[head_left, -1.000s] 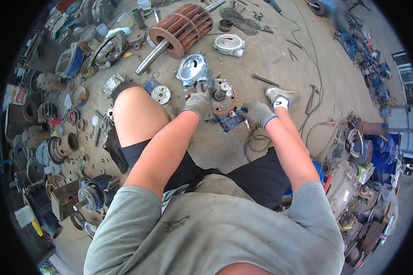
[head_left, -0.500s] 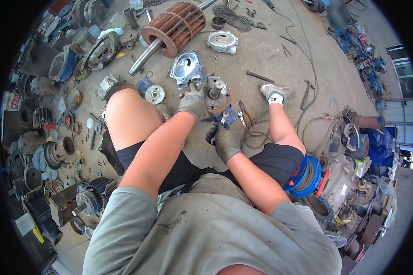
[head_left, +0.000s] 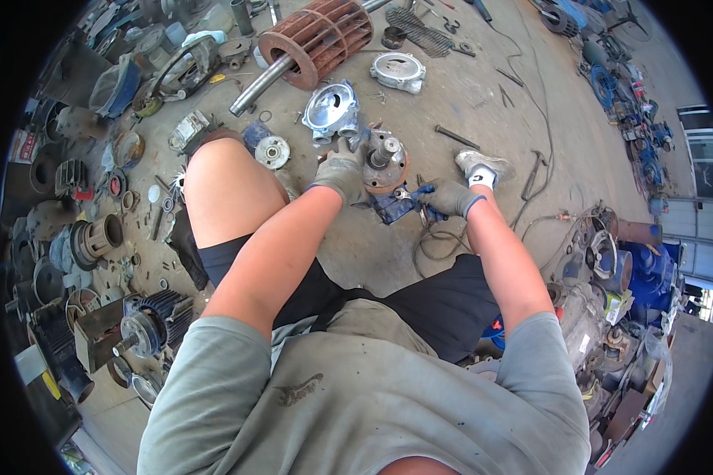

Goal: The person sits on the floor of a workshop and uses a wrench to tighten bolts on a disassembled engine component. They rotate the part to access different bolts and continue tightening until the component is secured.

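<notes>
Presently, the left gloved hand (head_left: 341,174) is at the near-left edge of the flanged shaft unit (head_left: 387,164); whether its fingers clamp the unit cannot be told. Beyond these fingers sits the silver-blue housing (head_left: 330,111). The right gloved hand (head_left: 448,198) has its fingers beside the wrench (head_left: 402,192) and blue base (head_left: 392,209); their closure is hidden. Beyond them lies the steel bolt (head_left: 457,137).

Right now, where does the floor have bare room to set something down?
One bare patch lies between the silver cover and the long bolt; another between the black shorts and the blue part near the right hand. It is crowded around the left hand, beside the blue-rimmed housing and upright shaft, and along the picture's left side, packed with machine parts.
</notes>
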### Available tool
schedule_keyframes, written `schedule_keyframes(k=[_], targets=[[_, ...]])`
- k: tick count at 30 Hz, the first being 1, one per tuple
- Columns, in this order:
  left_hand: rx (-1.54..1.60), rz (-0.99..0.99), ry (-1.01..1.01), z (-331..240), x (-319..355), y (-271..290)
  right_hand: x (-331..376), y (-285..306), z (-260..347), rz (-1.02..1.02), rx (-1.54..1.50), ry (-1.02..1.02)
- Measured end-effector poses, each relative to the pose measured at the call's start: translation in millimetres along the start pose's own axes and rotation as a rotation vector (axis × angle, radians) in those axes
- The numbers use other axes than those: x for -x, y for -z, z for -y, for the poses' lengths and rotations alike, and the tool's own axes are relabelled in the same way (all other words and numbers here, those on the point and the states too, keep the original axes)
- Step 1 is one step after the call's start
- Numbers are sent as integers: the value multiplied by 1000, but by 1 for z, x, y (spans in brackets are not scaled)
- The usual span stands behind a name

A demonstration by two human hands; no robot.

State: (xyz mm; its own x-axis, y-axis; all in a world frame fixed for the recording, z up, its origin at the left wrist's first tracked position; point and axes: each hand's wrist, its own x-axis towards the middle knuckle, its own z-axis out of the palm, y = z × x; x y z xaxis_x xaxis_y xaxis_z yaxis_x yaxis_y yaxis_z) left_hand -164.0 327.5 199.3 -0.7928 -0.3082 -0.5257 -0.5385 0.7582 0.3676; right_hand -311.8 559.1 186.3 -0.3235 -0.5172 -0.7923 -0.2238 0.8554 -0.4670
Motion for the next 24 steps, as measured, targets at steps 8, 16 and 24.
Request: schedule_keyframes(k=[8,16,24], targets=[[-63,-49,-64,8,-3,-8,-31,25,4,41,113,-23],[-116,-86,9,7,-13,-16,7,-118,-22,-416,-871,-165],[-115,-43,33,3,-14,-16,-29,-227,77,-533,-1843,-7]])
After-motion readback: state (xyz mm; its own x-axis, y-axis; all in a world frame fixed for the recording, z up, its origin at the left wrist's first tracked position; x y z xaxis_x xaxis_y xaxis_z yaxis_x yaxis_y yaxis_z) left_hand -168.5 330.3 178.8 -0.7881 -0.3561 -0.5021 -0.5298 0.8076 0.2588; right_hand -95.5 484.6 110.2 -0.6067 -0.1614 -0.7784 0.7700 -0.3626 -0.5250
